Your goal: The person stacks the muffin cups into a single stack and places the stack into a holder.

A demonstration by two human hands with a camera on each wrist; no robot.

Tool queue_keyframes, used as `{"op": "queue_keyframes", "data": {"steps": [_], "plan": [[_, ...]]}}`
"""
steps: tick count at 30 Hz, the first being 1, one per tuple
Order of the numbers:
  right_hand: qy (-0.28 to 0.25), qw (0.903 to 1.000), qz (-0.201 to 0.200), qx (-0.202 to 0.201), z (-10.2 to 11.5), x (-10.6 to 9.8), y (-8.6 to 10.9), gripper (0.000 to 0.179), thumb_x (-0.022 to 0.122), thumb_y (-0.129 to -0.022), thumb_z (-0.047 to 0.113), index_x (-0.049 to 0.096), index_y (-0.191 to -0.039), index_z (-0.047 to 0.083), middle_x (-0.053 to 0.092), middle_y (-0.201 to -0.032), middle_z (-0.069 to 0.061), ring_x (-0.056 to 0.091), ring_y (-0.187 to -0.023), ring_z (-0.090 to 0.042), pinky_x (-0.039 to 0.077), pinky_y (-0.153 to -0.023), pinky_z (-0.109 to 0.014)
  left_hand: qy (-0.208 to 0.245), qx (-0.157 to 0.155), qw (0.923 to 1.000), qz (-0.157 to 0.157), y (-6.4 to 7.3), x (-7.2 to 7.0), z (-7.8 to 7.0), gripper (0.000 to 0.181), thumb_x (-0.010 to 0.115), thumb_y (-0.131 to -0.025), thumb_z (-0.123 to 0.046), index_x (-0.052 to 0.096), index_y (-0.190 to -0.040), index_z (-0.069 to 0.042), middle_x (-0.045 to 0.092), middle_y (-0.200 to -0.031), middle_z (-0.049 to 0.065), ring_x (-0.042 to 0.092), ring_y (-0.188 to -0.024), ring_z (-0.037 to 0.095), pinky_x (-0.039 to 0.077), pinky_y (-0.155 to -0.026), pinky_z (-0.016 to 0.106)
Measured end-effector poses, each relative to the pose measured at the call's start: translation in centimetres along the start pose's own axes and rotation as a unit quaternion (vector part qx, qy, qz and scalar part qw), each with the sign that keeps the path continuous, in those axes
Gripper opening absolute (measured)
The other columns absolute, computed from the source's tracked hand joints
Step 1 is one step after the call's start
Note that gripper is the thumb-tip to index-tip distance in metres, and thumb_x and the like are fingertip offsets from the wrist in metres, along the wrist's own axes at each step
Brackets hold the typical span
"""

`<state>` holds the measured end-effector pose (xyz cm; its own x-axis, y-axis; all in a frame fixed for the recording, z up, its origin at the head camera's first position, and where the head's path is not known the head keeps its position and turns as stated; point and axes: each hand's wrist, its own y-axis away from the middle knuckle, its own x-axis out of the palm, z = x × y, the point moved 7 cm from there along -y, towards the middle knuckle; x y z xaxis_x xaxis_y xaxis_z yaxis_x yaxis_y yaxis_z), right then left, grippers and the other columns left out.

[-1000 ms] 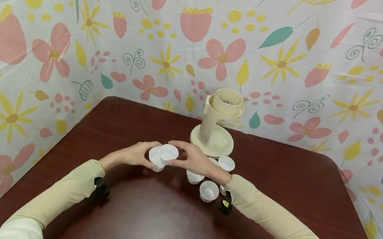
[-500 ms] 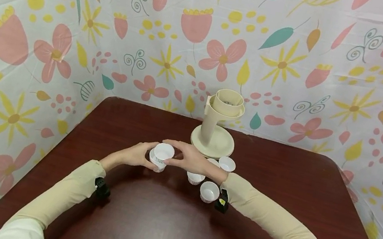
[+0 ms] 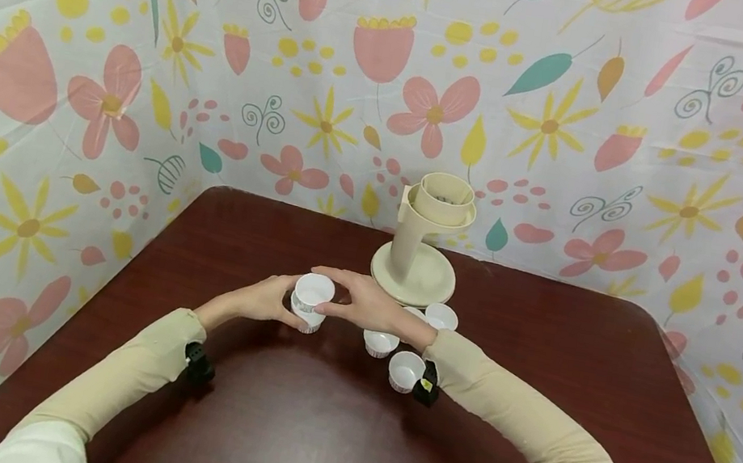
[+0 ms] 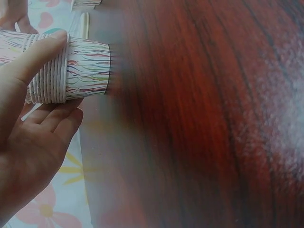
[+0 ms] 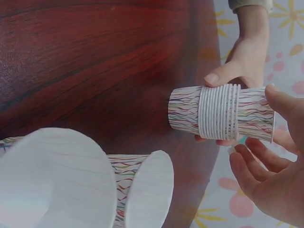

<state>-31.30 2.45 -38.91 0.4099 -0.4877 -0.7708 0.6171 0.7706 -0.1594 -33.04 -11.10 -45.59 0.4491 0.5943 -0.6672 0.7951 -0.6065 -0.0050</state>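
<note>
Near the middle of the table, my left hand [image 3: 262,300] holds a nested stack of paper cups [image 4: 88,69] printed with wavy coloured lines. Several white rims show close together in that stack [image 5: 216,111]. Directly over it, my right hand [image 3: 366,304] pinches one more paper cup [image 3: 314,289] between thumb and fingers. In the right wrist view this upper cup [image 5: 256,114] lines up with the stack, its lower part inside the topmost rims. The left thumb [image 4: 40,54] lies across the rims.
Several loose paper cups stand right of the hands, including a near cup [image 3: 405,372] beside the right wrist camera and a farther cup [image 3: 441,317]. Behind them rises a cream stand [image 3: 415,271] with a round holder on top. Floral cloth [image 3: 393,104] hangs behind the dark wooden table [image 3: 337,439].
My right hand has moved slightly left, bringing its paper cup from beside the stack's mouth to right over it, then into line with it. The left hand has stayed nearly in place.
</note>
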Motion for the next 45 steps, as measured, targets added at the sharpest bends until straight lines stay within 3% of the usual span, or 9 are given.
{"op": "queue_keyframes", "data": {"steps": [12, 23, 29, 45], "plan": [[0.047, 0.9989, 0.008, 0.001, -0.1, 0.6, -0.7, 0.063, 0.074, -0.086, 0.023, 0.048, -0.139, 0.004, 0.06, -0.131, -0.013, 0.06, -0.107, -0.022, 0.054, -0.085, -0.038, 0.008, -0.003, 1.0, 0.001, -0.1, 0.0, 0.4, 0.071, 0.083, -0.076, -0.028, 0.049, -0.135, -0.008, 0.063, -0.123, 0.008, 0.059, -0.112, 0.021, 0.046, -0.093, 0.039], [0.042, 0.9977, 0.053, 0.007, -0.5, 1.1, -0.6, 0.051, 0.071, -0.089, 0.02, 0.053, -0.135, 0.007, 0.064, -0.116, -0.011, 0.059, -0.109, -0.026, 0.052, -0.089, -0.041, 0.003, 0.007, 1.0, 0.001, -0.1, -0.1, 0.1, 0.068, 0.084, -0.075, -0.028, 0.051, -0.131, -0.01, 0.063, -0.121, 0.006, 0.058, -0.11, 0.019, 0.045, -0.093, 0.039], [0.052, 0.9959, 0.071, 0.019, -0.9, 1.4, -0.2, 0.05, 0.067, -0.091, 0.022, 0.052, -0.136, 0.005, 0.062, -0.119, -0.014, 0.06, -0.111, -0.032, 0.05, -0.093, -0.045, 0.014, 0.014, 0.9998, 0.004, 0.0, -0.1, -0.1, 0.063, 0.084, -0.076, -0.026, 0.052, -0.13, -0.014, 0.062, -0.122, 0.004, 0.056, -0.111, 0.018, 0.044, -0.094, 0.041], [0.104, 0.9932, 0.04, 0.035, -1.0, 1.3, -0.2, 0.043, 0.064, -0.093, 0.02, 0.053, -0.131, 0.002, 0.063, -0.12, -0.015, 0.06, -0.112, -0.03, 0.049, -0.092, -0.039, 0.005, 0.01, 0.9999, 0.013, 0.0, 0.1, -0.2, 0.067, 0.082, -0.077, -0.029, 0.045, -0.132, -0.018, 0.06, -0.125, 0.003, 0.056, -0.112, 0.018, 0.044, -0.093, 0.042]]}}
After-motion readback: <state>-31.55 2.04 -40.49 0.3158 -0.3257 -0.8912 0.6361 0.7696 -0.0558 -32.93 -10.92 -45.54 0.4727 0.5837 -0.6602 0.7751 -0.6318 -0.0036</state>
